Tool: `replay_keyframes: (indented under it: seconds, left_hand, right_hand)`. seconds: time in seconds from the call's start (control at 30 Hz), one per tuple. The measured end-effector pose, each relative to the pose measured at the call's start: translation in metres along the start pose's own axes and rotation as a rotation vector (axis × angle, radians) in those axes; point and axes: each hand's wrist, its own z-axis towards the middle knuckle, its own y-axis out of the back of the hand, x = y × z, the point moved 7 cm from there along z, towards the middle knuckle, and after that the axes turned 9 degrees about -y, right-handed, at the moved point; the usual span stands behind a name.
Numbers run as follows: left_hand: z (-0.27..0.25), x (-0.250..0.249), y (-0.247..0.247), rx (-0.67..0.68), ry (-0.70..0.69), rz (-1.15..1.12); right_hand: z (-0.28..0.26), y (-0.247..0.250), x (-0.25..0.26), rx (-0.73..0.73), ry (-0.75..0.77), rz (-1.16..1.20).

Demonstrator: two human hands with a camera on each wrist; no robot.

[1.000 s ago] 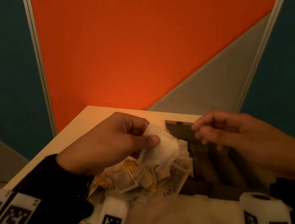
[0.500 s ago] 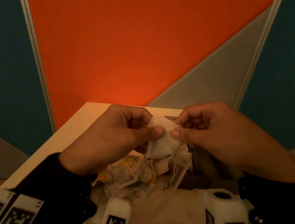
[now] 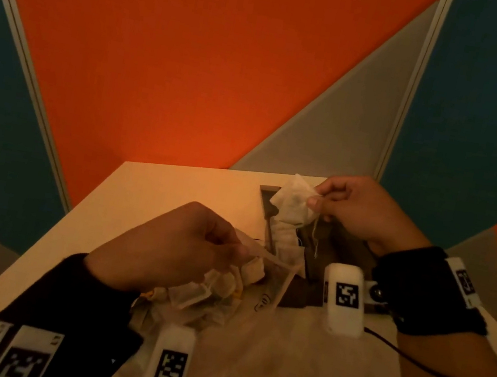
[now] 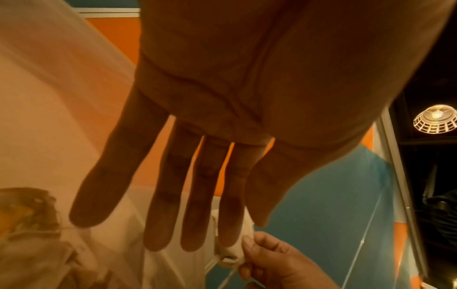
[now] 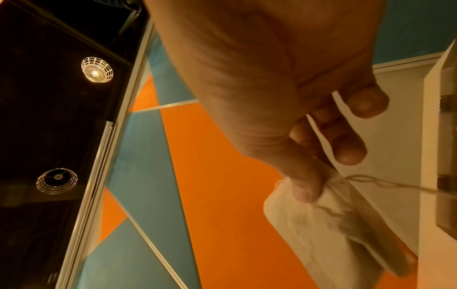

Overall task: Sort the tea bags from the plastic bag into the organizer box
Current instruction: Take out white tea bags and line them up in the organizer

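Tea bag point(image 3: 292, 204) is up in the air, just over the far left corner of the organizer box point(image 3: 268, 189). We see it pinched at one corner btw thumb and fingertips of the right grip point(image 3: 365, 208), so that grip is closed on it. In the right wrist view the thumb presses the same tea bag point(image 5: 321, 224) vs the fingers of the right grip point(image 5: 272, 78). Its string point(image 3: 316, 236) hangs loose down toward the box interior.

Inside the box, directly below the held one, a few pale tea bags point(image 3: 284, 239) already sit in a left-side compartment; we can't tell which one exactly, too dark.

Plastic bag point(image 3: 269, 290) lies on the table point(image 3: 156, 199) just left of and nearer than the box, its open rim touching the box's near left corner. A heap of crumpled tea bags point(image 3: 207, 290) is in it.

Left grip point(image 3: 171, 248) is at that rim, left of the box, fingers curled, thumb and forefinger pinching the bag's thin edge. In the left wrist view the left grip point(image 4: 247, 78) looks longer-fingered, w/ thumb laid along the forefinger.

Beyond the box stands an orange partition panel point(image 3: 195, 64).
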Motion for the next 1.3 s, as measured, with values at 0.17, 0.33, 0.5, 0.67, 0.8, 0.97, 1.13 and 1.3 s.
replay_keyframes:
  seconds: [0.17, 0.33, 0.5, 0.67, 0.8, 0.97, 1.13, 1.3]
  left_hand:
    - [0.009, 0.031, 0.000, -0.045, 0.136, 0.053]
    - [0.020, 0.043, 0.006, -0.075, 0.083, 0.312]
    - [0.022, 0.050, 0.008, -0.087, 0.055, 0.473]
    - [0.027, 0.064, 0.002, -0.062, 0.092, 0.498]
    - [0.024, 0.070, -0.001, 0.039, 0.171, 0.609]
    - [0.020, 0.084, -0.007, 0.186, 0.270, 0.653]
    - [0.019, 0.105, -0.020, 0.290, 0.335, 0.707]
    - [0.011, 0.118, -0.028, 0.344, 0.403, 0.764]
  right_hand:
    - [0.004, -0.009, -0.006, 0.042, 0.001, -0.065]
    - [0.007, -0.018, -0.016, 0.094, -0.056, -0.203]
    - [0.012, -0.031, -0.033, 0.152, -0.131, -0.538]
    - [0.009, -0.054, -0.046, 0.289, -0.172, -0.708]
    - [0.018, -0.072, -0.047, 0.300, -0.150, -0.783]
    - [0.045, -0.076, -0.050, 0.259, -0.166, -0.831]
    - [0.046, -0.069, -0.047, 0.198, -0.156, -0.767]
    - [0.003, -0.043, 0.006, 0.032, 0.018, -0.585]
